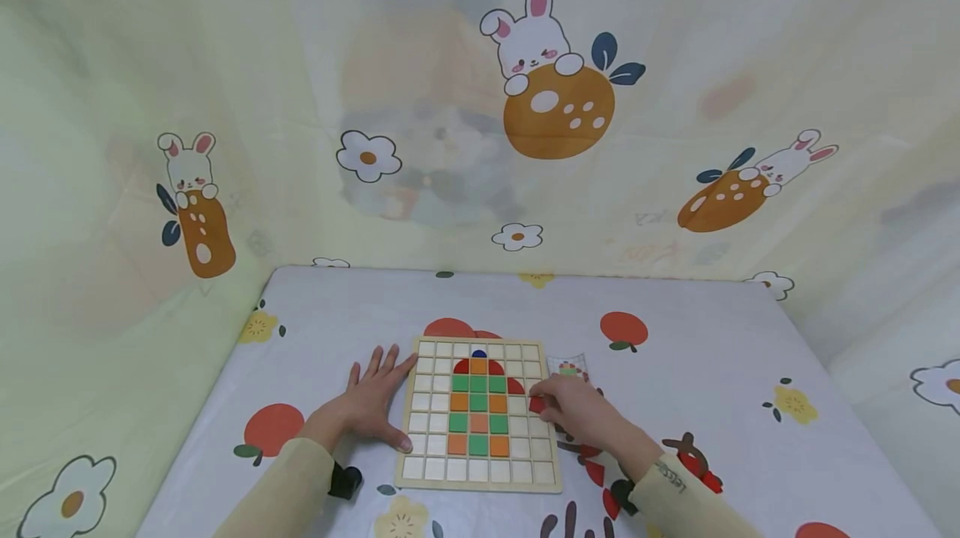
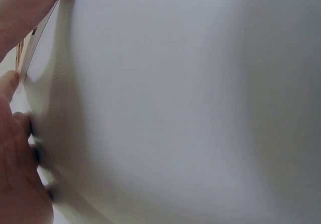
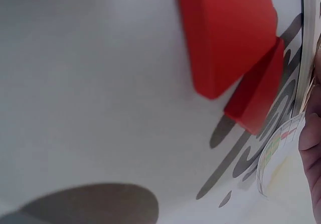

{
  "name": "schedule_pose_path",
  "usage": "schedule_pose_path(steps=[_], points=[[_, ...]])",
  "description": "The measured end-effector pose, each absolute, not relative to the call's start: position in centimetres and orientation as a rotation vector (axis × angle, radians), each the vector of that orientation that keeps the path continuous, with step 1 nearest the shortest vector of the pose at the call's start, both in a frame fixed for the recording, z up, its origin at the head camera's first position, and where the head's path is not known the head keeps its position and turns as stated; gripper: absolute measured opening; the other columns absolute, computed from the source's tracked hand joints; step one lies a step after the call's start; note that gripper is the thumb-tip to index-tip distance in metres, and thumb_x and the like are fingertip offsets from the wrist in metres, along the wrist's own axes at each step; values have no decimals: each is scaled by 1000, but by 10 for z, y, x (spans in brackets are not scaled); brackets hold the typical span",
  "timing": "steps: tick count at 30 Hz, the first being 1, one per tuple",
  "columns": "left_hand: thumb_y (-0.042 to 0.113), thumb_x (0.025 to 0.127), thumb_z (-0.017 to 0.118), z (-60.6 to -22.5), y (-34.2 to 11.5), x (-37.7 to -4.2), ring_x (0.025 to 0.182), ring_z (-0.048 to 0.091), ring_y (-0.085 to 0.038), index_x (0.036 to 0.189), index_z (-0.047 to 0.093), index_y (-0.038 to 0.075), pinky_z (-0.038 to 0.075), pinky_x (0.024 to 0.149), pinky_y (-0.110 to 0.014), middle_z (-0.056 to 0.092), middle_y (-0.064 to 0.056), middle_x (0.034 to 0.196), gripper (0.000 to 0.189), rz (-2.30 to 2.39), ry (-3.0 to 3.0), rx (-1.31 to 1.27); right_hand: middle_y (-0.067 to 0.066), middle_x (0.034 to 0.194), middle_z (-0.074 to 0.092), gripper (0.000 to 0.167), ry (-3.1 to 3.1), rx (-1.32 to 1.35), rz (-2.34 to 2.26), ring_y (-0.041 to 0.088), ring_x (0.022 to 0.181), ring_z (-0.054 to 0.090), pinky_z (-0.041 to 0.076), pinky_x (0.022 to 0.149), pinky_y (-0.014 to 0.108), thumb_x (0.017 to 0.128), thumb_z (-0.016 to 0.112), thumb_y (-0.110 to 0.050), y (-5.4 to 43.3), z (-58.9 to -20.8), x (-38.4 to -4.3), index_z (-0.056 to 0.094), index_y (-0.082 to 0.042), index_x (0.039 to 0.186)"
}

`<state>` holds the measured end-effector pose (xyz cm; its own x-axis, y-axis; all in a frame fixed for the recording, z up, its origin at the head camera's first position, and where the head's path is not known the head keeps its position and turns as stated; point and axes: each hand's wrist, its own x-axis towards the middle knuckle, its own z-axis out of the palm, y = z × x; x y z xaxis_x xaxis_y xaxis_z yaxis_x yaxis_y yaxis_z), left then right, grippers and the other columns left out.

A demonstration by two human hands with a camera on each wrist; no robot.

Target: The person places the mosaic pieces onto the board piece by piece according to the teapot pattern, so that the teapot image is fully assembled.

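Note:
A wooden grid board (image 1: 480,486) lies on the table, filled with coloured blocks in a tower-like pattern among pale squares. Green squares (image 1: 478,402), orange squares (image 1: 498,445), red curved pieces (image 1: 515,386) and a blue half-round piece (image 1: 478,353) make up the pattern. With fingers spread, my left hand (image 1: 367,404) rests at the board's left edge. My right hand (image 1: 581,413) pinches a small red block (image 1: 537,404) over the right columns, its exact shape partly covered by the fingers. The left wrist view catches only part of the left hand (image 2: 20,169) and the board's edge.
Right of the board lies a printed pattern card (image 1: 567,367), partly behind the right hand. Loose red blocks (image 1: 594,472) lie near the right wrist; two red blocks (image 3: 230,33) loom large in the right wrist view. A fruit-print cloth (image 1: 300,354) covers the table.

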<state>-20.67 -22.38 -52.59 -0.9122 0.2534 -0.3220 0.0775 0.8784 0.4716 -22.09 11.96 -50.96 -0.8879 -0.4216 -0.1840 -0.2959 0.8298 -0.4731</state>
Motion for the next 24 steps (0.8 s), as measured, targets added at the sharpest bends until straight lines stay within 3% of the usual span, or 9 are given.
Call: schedule_pose_path(steps=[8,16,24], points=[[47,61,96,-526,-223,-205,160,-5,-42,164,24,21,-3,124,-70,9,-15,173,129,654,2669,243,-5,93,65,32,2685,-568,-682,13,84,52,44,64,24,89,77,-3,122,-507,-220,75,-11,120],[46,62,96,-522,-223,-205,159,-6,-43,164,22,20,-4,124,-70,7,-16,173,128,662,2656,249,-7,78,57,24,2724,-477,-680,11,77,51,44,59,22,87,81,-9,125,-508,-219,76,-11,111],[47,60,96,-521,-224,-205,159,-3,-44,164,23,20,-2,123,-71,9,-17,173,130,661,2667,250,-7,81,62,19,2764,-528,-639,10,76,51,43,61,21,86,81,-7,125,-509,-219,78,-9,105]])
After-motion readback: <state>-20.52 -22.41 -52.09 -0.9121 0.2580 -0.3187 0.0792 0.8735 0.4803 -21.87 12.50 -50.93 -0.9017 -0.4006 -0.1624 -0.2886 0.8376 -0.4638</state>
